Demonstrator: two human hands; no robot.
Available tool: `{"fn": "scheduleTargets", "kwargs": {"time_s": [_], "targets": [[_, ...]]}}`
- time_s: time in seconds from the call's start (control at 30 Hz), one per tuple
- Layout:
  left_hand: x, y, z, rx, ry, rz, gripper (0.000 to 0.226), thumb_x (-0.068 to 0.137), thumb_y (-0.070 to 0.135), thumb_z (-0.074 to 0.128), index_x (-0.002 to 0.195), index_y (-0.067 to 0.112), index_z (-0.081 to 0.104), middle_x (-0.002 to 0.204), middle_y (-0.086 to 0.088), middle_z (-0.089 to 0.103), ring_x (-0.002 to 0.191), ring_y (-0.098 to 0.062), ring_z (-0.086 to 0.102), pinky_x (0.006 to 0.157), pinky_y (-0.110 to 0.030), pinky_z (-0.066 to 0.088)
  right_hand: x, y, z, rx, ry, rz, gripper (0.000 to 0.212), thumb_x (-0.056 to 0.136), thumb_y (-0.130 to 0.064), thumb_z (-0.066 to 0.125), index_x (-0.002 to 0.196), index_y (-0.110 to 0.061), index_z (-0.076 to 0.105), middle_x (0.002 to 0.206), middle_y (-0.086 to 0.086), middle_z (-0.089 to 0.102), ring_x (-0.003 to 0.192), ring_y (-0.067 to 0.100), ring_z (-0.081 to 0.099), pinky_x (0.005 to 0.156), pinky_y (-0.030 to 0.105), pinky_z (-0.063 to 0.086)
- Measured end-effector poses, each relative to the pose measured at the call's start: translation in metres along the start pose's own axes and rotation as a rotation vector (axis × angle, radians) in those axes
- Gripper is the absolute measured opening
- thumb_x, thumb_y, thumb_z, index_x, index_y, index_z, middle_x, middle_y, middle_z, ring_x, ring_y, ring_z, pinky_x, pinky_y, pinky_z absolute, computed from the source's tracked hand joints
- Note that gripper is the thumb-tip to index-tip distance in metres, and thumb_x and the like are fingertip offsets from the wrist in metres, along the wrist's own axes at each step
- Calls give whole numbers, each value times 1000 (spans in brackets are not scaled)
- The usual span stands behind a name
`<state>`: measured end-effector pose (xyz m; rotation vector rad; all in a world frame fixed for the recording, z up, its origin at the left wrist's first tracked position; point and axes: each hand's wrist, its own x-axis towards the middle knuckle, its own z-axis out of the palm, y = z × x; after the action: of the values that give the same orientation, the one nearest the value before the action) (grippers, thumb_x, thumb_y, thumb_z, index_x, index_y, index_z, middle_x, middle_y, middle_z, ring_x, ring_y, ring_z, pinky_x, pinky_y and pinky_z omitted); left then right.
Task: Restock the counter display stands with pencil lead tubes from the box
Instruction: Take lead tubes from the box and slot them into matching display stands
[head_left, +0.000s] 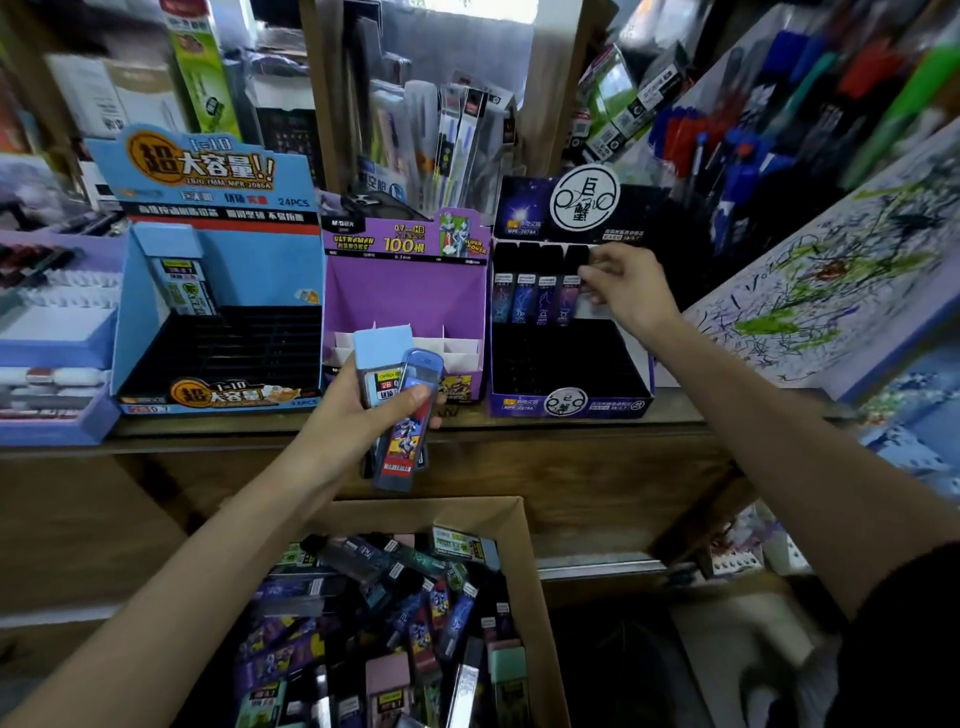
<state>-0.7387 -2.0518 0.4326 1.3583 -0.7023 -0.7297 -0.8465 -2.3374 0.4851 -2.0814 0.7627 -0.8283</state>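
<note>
One wooden desk (545, 434) spans the view and carries three cardboard display stands side by side. Below its front edge stands an open cardboard box (522, 551), holding a loose heap of pencil lead tubes (415, 613).

The blue stand (156, 332) is on the left, with a single tube (182, 283) upright in its back left corner. The purple stand (405, 296) is in the middle, and the dark stand (631, 374) on the right has a back row of black-capped tubes (524, 296).

The left hand (358, 410) is in front of the purple stand, its fingers clamped around two tubes: a pale-blue-capped tube (382, 343) and a blue tube (408, 431). The right hand (628, 291) reaches into the dark stand, thumb and forefinger pinched together on the rightmost tube (571, 291) of that row, near its black cap.
</note>
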Motion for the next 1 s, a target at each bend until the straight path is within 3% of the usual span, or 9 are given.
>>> {"fn": "scheduleTargets", "kwargs": {"time_s": [0.13,0.27,0.37,0.47,0.53,0.63,0.83,1.0], "targets": [[-1,0,2,-31,-7,28,48,74,24,66,120,19,52,103,-8,72,88,-23,69,74,-32,57,-2,-5,6,-107,50,-13,17,91,-4,58,103,6,64,82,9,63,60,3,55,60,8,48],[-5,0,3,-42,-42,36,40,75,24,65,114,22,55,98,-5,73,85,-22,71,66,-28,56,-11,-11,4,-366,68,28,22,93,-19,58,96,0,67,88,15,69,77,24,64,76,32,53],[-8,2,4,-44,-48,31,41,76,27,65,115,18,58,98,-4,74,85,-20,71,63,-26,56,-31,-22,9,-485,198,-69,22,94,-24,54,104,-6,61,102,10,64,91,24,60,80,33,49],[-11,2,3,-45,-58,30,33,76,27,63,109,21,62,96,-1,74,85,-19,71,61,-25,56,-62,-42,23,-320,155,-233,13,94,-19,51,98,-12,61,98,2,59,86,9,56,77,22,45],[-12,3,3,-50,-60,26,30,76,27,63,106,24,63,94,0,74,83,-17,72,61,-23,56,-85,-58,36,-86,-121,-156,8,93,-22,54,90,-22,61,88,-6,61,77,-2,55,70,12,43],[-13,4,6,-80,-49,32,33,76,22,63,109,19,62,90,1,74,78,-17,72,61,-25,56,-112,-73,55,197,-470,47,8,91,-25,58,94,-20,63,87,-3,65,76,4,60,63,13,47],[-12,7,6,-69,-84,72,31,79,28,58,109,21,61,90,0,74,74,-17,71,61,-23,55,-124,-79,71,272,-445,107,5,89,-13,62,93,-15,61,83,2,63,58,-5,56,59,14,46],[-13,11,-14,-22,8,98,19,89,29,49,104,24,60,87,10,74,81,-7,69,66,-20,55,-111,-91,71,371,-407,158,6,89,-11,61,95,-9,60,93,14,64,77,15,62,66,25,52]]}}
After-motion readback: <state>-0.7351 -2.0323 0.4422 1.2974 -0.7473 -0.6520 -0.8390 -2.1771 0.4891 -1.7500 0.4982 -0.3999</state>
